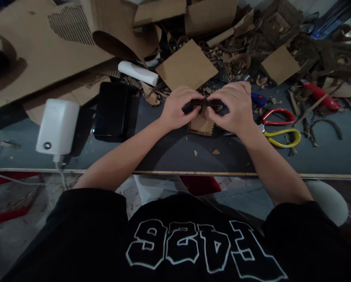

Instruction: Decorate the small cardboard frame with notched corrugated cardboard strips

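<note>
Between my two hands is a small dark strip of corrugated cardboard, its fluted edge facing me. My left hand pinches its left end between thumb and fingers. On the right end, my right hand grips it the same way. Just below the strip a small cardboard piece with a jagged edge shows, partly covered by my fingers. Scissors with one red and one yellow handle lie beside my right wrist, their blades mostly hidden. A blue tool lies behind my right hand.
A square cardboard sheet and a white roll lie beyond my hands. To the left are a black box and a white charger with a cable. Cardboard scraps pile up at the back; a red tool lies right.
</note>
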### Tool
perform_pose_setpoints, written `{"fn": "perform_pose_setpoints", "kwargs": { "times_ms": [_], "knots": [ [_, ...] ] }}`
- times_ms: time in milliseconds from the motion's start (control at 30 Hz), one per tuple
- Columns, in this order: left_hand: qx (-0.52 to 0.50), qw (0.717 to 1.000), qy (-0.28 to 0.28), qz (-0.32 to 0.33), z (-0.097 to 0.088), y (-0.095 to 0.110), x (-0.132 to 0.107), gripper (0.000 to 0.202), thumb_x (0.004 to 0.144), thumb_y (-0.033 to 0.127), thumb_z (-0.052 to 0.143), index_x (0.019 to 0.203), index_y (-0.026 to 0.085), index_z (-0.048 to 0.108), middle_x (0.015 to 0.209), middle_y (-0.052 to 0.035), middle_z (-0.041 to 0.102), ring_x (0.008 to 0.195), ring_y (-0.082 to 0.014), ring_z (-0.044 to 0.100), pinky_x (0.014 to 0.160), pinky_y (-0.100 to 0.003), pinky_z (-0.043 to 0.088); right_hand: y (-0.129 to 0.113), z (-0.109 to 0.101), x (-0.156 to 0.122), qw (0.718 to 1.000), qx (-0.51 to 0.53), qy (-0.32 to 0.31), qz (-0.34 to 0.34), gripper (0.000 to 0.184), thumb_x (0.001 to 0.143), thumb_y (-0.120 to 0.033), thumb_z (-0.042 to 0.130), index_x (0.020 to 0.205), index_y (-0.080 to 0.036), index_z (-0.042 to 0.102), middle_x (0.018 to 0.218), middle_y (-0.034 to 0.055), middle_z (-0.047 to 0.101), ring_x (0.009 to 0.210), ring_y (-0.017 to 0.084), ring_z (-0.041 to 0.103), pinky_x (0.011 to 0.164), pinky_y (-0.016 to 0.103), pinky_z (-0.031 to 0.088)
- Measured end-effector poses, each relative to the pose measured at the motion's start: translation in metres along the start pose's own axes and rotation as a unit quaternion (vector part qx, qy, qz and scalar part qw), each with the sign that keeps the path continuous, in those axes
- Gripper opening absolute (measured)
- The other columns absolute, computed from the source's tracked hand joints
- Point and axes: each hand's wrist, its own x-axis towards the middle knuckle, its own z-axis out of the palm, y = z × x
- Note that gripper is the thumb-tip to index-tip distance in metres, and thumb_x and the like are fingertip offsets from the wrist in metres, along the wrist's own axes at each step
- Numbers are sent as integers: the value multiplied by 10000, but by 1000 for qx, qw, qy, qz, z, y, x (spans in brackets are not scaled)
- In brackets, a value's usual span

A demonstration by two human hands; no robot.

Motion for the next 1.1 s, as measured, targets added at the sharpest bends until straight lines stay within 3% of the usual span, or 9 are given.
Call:
{"fn": "perform_pose_setpoints", "kwargs": {
  "times_ms": [233,333,467,800,967,1033,1100],
  "knots": [
    [30,999,16,6,-2,-1,-2,450,1060,636,582,1226,255,756,1177,-94,821,1178,-290,774,1138,-536,576,-7,-6,3,998,-17,-31,46,166,1040,-344,624,1111,-349,773,1166,41,820,1213,336,712,1170,610,498],
    [33,999,10,11,-2,0,-2,449,1059,639,581,1203,252,757,1151,-93,827,1146,-276,782,1106,-508,597,-3,-1,1,1000,-7,1,19,175,1031,-333,605,1073,-306,772,1134,52,822,1175,340,731,1144,603,510],
    [41,999,10,4,-1,1,-1,453,1057,649,580,1176,252,762,1119,-92,832,1119,-266,788,1092,-496,608,1,5,0,999,25,30,-13,237,1030,-324,594,1166,-282,783,1158,70,823,1182,337,740,1121,572,531],
    [35,999,36,-6,-6,7,0,600,1086,741,415,1174,285,796,1193,-100,837,1192,-275,782,1160,-519,582,-1,0,1,999,27,-16,25,256,1058,-351,573,1188,-319,791,1208,72,823,1250,363,719,1167,620,499],
    [3,994,103,-36,-6,10,0,587,1090,740,379,1162,311,774,1204,-93,826,1196,-267,766,1133,-496,573,0,1,0,998,42,-27,28,262,1033,-318,596,1201,-319,796,1217,84,818,1272,375,713,1184,636,486],
    [-22,985,161,-58,-4,10,1,546,1070,769,428,1138,321,733,1164,-84,808,1138,-260,760,1027,-470,596,1,1,0,998,40,-25,28,259,1035,-323,592,1194,-317,797,1216,84,819,1261,376,718,1193,648,474],
    [-35,969,228,-88,-1,5,2,487,1069,767,486,1082,319,677,1032,-50,772,959,-219,735,861,-431,598,3,2,-1,999,36,-20,23,250,1041,-337,593,1185,-315,797,1200,82,823,1246,376,724,1197,661,466]
  ]
}}
